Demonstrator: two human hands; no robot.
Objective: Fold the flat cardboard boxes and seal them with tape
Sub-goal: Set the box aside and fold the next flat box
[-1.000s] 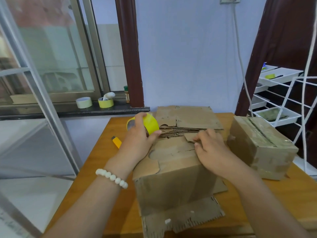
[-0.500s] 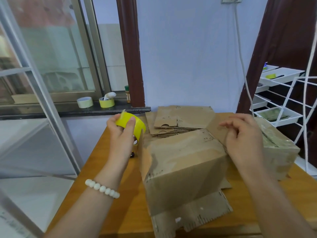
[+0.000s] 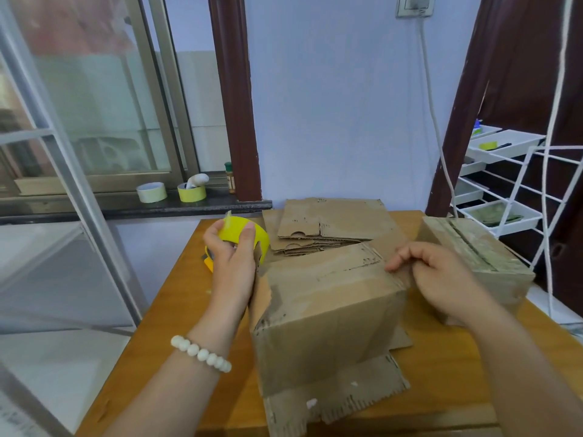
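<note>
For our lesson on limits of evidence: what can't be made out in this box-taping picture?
Head view:
Whether the right hand grips a flap of the cardboard box: blurred.
Yellow item on the table: mostly hidden by the left hand holding the tape roll.
Box's far side: hidden by its own top.
Label of the bottle on the sill: too small.

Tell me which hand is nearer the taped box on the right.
Right. The right hand is just beside the taped box, on its left, pinching the middle box. The left hand holds the yellow tape beyond the middle box, farther off.
</note>
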